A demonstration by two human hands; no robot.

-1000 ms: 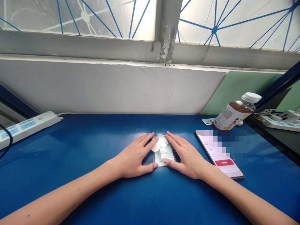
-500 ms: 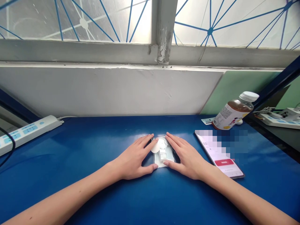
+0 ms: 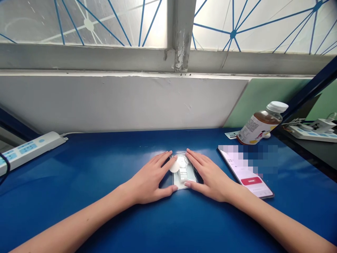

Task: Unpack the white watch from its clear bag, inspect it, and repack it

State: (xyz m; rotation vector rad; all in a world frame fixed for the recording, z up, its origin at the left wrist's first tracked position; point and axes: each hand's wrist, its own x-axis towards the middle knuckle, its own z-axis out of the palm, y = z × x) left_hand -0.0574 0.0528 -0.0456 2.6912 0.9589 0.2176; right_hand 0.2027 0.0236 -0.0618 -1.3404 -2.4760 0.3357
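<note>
A small clear plastic packet lies flat on the blue table between my hands. Inside it is a white item with a round upper part and a blocky lower part; its exact kind I cannot make out. A round white disc, like a tag or sticker, sits at the packet's left side. My left hand rests along the left edge, fingers stretched and thumb at the lower corner. On the other side, my right hand has its fingers along the right edge, its thumb over the packet's lower part.
Right of my right hand lies a phone with a lit, partly blurred screen. Behind it a bottle with a white cap leans over a small card. Power strips stand at the left and far right. A wall closes the back.
The view has shifted slightly, so the background sits a little further left. Both hands and the packet keep the same positions relative to one another.
</note>
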